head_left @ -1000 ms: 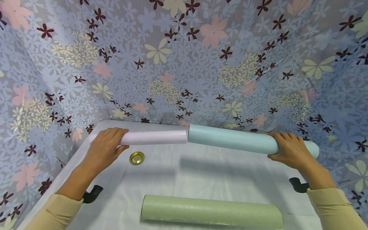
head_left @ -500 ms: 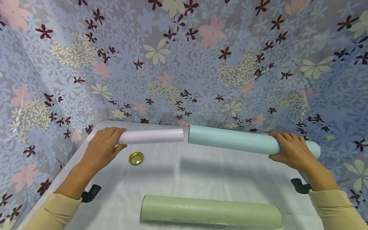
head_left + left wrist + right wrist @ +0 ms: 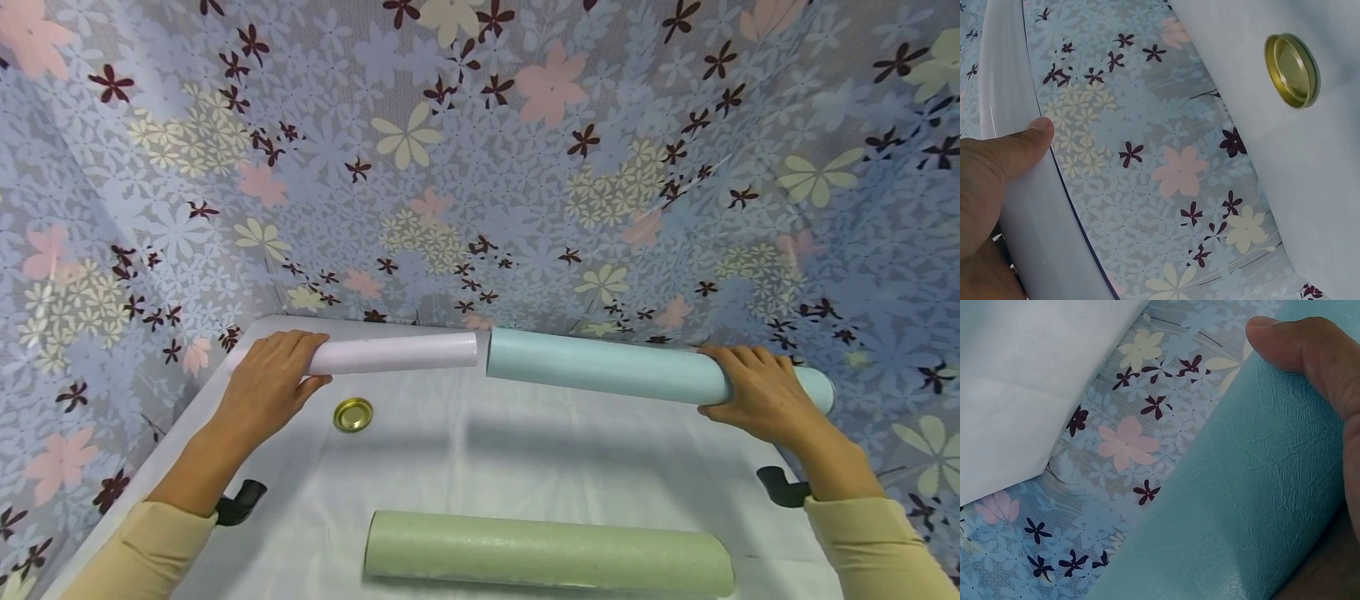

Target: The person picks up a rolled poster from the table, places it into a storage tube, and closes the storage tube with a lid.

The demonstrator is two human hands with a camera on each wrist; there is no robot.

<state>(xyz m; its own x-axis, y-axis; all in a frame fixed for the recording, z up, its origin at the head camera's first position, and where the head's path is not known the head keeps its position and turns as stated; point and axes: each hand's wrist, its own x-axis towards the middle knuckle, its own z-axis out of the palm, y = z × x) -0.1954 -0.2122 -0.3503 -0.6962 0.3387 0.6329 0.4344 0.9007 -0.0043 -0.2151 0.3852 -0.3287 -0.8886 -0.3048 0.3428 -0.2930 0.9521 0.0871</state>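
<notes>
My left hand (image 3: 272, 383) grips a pale lilac roll (image 3: 393, 353) near its left end, thumb along the near side. In the left wrist view the thumb presses the smooth surface of the lilac roll (image 3: 1054, 219). On the other side my right hand (image 3: 761, 396) holds a thicker light-blue roll (image 3: 600, 364) close to its right end. The right wrist view shows the wrinkled surface of the blue roll (image 3: 1229, 469) under the thumb. Both rolls are held above the table, their inner ends close together with a narrow gap between them.
A green roll (image 3: 547, 552) lies across the front of the white-covered table (image 3: 420, 467). A small round gold lid (image 3: 352, 414) sits on the left part of the table. Flower-patterned cloth (image 3: 480, 167) hangs behind and at both sides.
The lilac roll has shifted slightly left with my left hand, so a gap now shows between it and the blue roll. Its inner end has risen a little. My right hand is nearly still.
</notes>
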